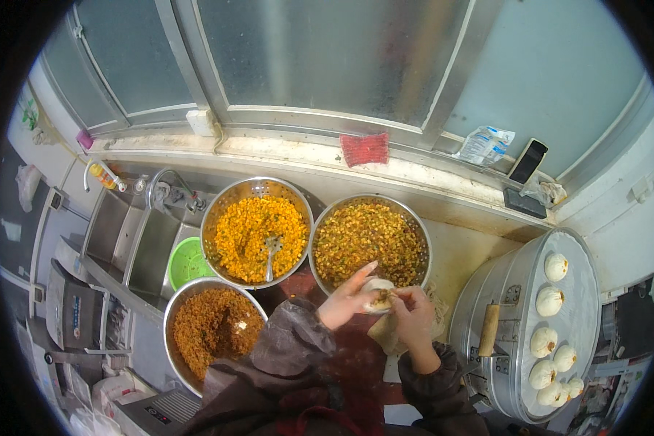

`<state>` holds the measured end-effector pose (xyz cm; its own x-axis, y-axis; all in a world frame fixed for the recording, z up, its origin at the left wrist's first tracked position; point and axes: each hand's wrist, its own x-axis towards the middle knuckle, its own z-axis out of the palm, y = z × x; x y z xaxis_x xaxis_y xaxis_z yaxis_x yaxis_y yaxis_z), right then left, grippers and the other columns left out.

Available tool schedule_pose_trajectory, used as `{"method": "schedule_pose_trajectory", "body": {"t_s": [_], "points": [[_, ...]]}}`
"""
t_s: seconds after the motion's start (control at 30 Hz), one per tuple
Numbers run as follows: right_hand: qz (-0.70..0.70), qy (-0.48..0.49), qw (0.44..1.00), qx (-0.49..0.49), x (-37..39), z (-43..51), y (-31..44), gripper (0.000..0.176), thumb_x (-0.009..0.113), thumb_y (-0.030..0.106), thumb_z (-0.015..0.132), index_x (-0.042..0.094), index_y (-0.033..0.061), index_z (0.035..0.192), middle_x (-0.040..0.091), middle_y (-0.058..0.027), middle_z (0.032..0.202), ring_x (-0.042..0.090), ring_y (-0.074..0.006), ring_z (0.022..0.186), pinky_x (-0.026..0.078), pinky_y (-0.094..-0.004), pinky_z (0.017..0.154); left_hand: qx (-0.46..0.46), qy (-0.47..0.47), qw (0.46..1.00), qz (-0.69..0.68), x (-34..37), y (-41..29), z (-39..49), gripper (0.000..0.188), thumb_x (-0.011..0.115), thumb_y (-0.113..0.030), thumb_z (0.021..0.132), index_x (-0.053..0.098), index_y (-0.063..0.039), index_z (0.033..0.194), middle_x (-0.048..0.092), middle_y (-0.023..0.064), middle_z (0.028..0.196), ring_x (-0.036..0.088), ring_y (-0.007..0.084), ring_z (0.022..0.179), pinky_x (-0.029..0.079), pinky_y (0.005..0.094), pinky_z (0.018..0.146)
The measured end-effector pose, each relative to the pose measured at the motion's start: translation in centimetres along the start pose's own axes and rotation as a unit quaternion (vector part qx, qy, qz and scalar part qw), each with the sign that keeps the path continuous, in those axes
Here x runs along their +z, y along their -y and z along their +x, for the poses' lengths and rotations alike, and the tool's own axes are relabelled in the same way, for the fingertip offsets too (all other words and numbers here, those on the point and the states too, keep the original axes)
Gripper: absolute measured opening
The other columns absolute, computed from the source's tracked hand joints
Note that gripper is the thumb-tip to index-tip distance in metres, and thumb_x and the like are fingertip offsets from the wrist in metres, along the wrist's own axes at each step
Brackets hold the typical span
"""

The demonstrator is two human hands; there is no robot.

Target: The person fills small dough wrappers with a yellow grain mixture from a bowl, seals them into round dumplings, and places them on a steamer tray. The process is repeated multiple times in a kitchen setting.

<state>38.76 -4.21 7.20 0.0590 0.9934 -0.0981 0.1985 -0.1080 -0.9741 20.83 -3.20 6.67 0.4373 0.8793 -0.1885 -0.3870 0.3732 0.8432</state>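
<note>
A partly closed dough bun point(379, 295) with brown filling showing at its opening rests in my left hand point(347, 298). My right hand point(414, 316) pinches the dough edge from the other side. Both hands are over the near rim of a perforated steel bowl point(426, 260) of chopped, mixed filling point(368, 240). Below my right hand is a pale cloth point(384, 332), partly covered by it. To the right, several filled buns point(550, 301) sit on the lined top of a stacked metal steamer point(485, 305) with a wooden handle point(489, 329).
Yellow filling with a slotted spoon point(272, 256) fills another perforated bowl point(210, 218). A third bowl point(169, 327) holds reddish-brown filling. Further left are a green basin point(184, 264) and a steel sink point(152, 261) with a faucet point(166, 177). A red mesh pad point(365, 150) and a phone point(528, 161) lie along the windowsill.
</note>
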Motion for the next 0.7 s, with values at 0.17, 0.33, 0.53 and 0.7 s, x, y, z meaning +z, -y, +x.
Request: {"method": "schedule_pose_trajectory", "body": {"t_s": [0.17,0.33,0.53,0.7], "points": [[0.034,-0.020,0.999,0.008,1.3,-0.6,-0.7,0.008,0.065,0.002,0.083,0.061,-0.0004,0.089,0.058,-0.0072,0.085,0.059,-0.0147,0.072,0.048,-0.0269,0.065,-0.078,-0.049,0.985,-0.147,0.8,0.3,-0.7,0.051,0.049,-0.016,0.099,0.033,-0.015,0.147,0.052,0.0042,0.132,0.056,0.0144,0.113,0.049,0.0324,0.093],[-0.223,-0.045,0.921,-0.316,1.4,-0.9,0.2,0.008,0.064,0.001,0.080,0.059,0.0015,0.086,0.060,-0.0082,0.080,0.059,-0.0184,0.069,0.047,-0.0290,0.063,-0.040,-0.068,0.989,-0.125,0.9,2.9,-0.4,0.047,0.050,-0.009,0.097,0.040,-0.011,0.143,0.055,0.0053,0.130,0.058,0.0140,0.110,0.050,0.0310,0.093],[-0.160,0.023,0.984,-0.079,0.7,-1.1,1.1,0.013,0.066,0.005,0.079,0.061,0.0017,0.090,0.056,-0.0115,0.084,0.058,-0.0267,0.076,0.047,-0.0347,0.069,0.072,-0.047,0.992,0.097,0.6,4.4,0.0,0.052,0.048,0.005,0.093,0.041,-0.008,0.142,0.049,0.0066,0.137,0.052,0.0161,0.119,0.046,0.0301,0.097],[-0.141,0.054,0.988,-0.033,0.3,-1.2,0.9,0.012,0.065,0.007,0.080,0.061,0.0010,0.090,0.055,-0.0119,0.085,0.058,-0.0261,0.075,0.047,-0.0347,0.068,0.043,-0.013,0.987,0.157,-0.1,4.4,-0.5,0.057,0.051,0.006,0.089,0.039,-0.008,0.144,0.040,0.0083,0.145,0.041,0.0189,0.130,0.037,0.0333,0.105]]}}
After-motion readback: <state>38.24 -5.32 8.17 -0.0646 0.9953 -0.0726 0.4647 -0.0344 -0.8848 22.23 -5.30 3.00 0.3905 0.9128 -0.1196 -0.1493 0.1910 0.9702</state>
